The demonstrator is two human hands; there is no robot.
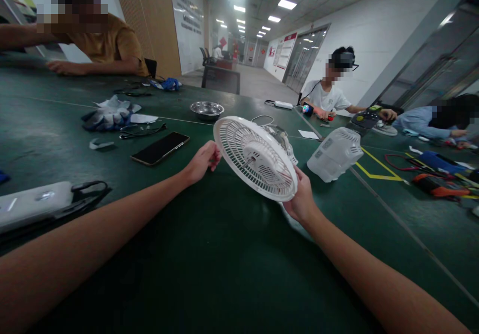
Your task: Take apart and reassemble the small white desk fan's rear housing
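Note:
A white fan (258, 159), its round slotted grille tilted toward me and a metal shaft at its centre, is held above the green table. My right hand (301, 194) grips its lower right rim; part of the fingers is hidden behind it. Close by the left rim is my left hand (205, 162), with its fingers curled in. Whether they touch the rim or hold something small, I cannot make out. Behind the grille, the rest of the fan is mostly hidden.
A black phone (160, 148), gloves (110, 114) and a metal bowl (207, 109) lie to the left and back. A translucent plastic container (335, 154) stands right of the fan. Tools (439, 187) lie far right. Several people sit around the table (209, 264).

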